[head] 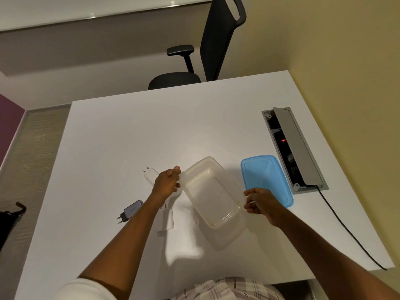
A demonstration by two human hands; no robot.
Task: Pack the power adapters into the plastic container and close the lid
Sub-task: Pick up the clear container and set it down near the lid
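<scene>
A clear plastic container (213,192) is held tilted above the white table, empty inside. My left hand (167,181) grips its far left rim and my right hand (258,201) pinches its near right rim. The blue lid (263,173) lies flat on the table to the right of the container. Three power adapters lie to the left: a white one (150,173) partly behind my left hand, a grey and black one (129,211), and a white one (165,219) beside my left forearm.
A grey cable box (296,148) with its flap raised is set into the table (129,131) at the right, with a black cord (350,232) running to the near edge. A black office chair (207,50) stands beyond the far edge.
</scene>
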